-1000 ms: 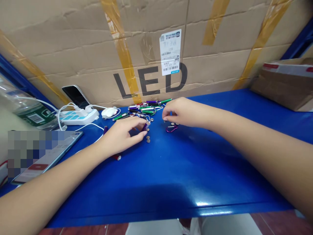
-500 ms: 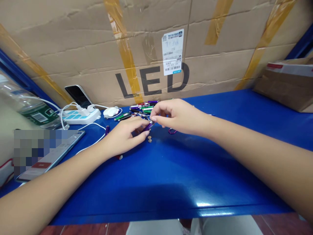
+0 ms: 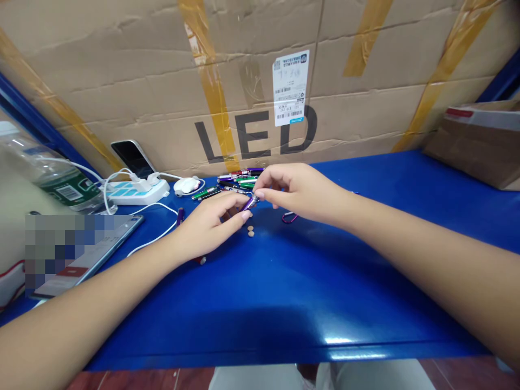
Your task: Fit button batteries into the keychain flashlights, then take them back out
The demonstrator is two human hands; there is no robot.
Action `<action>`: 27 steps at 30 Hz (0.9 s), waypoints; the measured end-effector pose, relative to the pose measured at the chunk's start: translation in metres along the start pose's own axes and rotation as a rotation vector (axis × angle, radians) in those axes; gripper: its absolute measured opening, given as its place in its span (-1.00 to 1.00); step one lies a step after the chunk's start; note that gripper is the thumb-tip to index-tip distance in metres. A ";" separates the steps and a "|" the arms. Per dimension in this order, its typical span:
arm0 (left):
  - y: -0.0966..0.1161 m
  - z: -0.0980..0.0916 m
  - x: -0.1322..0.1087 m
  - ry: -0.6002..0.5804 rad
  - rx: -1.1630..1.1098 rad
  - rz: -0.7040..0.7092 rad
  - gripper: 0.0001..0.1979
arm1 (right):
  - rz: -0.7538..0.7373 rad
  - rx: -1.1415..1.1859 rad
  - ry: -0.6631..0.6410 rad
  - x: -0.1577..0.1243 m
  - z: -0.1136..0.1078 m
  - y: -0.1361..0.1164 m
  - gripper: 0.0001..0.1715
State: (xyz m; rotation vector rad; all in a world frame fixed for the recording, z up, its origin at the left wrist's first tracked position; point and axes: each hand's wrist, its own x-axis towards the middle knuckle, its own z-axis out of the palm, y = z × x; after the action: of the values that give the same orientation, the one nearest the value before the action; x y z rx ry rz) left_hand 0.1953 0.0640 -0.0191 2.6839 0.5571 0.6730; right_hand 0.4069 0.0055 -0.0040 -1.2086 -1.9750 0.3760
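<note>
Between my two hands is a small purple penlight [image 3: 248,204] with a silver end, tilted up to the right. My left hand [image 3: 215,219] is closed around its purple body, thumb along the near side. The fingertips of my right hand [image 3: 284,187] pinch its silver end. Small round button cells [image 3: 251,231] lie on the blue table just below the penlight. A purple carabiner [image 3: 290,218] rests under my right hand. Behind the hands lies a pile of green, purple, red and black penlights [image 3: 239,179]. A red tube [image 3: 200,260] sticks out below my left wrist.
A white power strip [image 3: 138,190] with cables and a phone [image 3: 134,157] stand at the back left. A tablet [image 3: 93,249] and a large plastic bottle [image 3: 60,184] are at the left. Cardboard [image 3: 154,97] walls the back; an open carton [image 3: 475,143] sits right.
The view has shifted slightly. My right fingertips have moved a little along to the penlight's end, and more of its silver part shows between my hands.
</note>
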 end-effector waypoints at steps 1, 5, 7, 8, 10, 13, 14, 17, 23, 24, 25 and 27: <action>0.000 0.000 0.000 0.004 0.005 0.005 -0.77 | 0.015 -0.017 -0.006 0.000 0.000 0.000 -0.83; -0.001 0.000 0.001 0.003 0.051 0.018 -0.76 | 0.031 -0.134 -0.059 0.000 -0.001 0.000 -0.82; 0.000 0.001 0.001 0.013 0.080 0.032 -0.75 | 0.006 -0.190 -0.077 0.000 -0.002 -0.001 -0.83; 0.001 0.001 0.001 0.029 0.098 0.046 -0.75 | -0.005 -0.207 -0.079 0.000 -0.002 -0.002 -0.84; 0.003 0.002 0.000 0.079 0.157 0.075 -0.77 | -0.005 -0.211 -0.069 -0.001 -0.001 -0.006 -0.84; 0.006 0.003 -0.003 0.157 0.333 0.136 -0.79 | 0.070 -0.146 -0.028 -0.002 0.003 -0.012 -0.81; 0.006 0.002 -0.004 0.179 0.410 0.160 -0.78 | 0.122 -0.112 -0.010 -0.002 0.005 -0.013 -0.80; 0.005 0.000 -0.005 0.235 0.655 0.241 -0.75 | 0.326 0.087 0.003 -0.002 0.012 -0.017 -0.78; 0.008 -0.009 -0.001 0.214 0.684 0.310 -0.75 | 0.495 0.446 -0.124 0.001 0.014 -0.020 -0.68; 0.008 -0.010 0.000 0.191 0.591 0.275 -0.76 | 0.439 0.370 -0.117 0.000 0.012 -0.020 -0.64; 0.009 -0.010 0.000 0.168 0.489 0.231 -0.76 | 0.357 0.246 -0.085 0.000 0.010 -0.019 -0.60; 0.008 -0.011 0.002 0.134 0.315 0.139 -0.78 | 0.160 -0.087 0.023 -0.002 0.004 -0.017 -0.54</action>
State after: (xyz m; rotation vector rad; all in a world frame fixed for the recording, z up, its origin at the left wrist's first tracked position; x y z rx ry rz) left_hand 0.1935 0.0596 -0.0060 3.0091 0.5537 0.8727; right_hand 0.3935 -0.0040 0.0027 -1.4252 -1.8980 0.3570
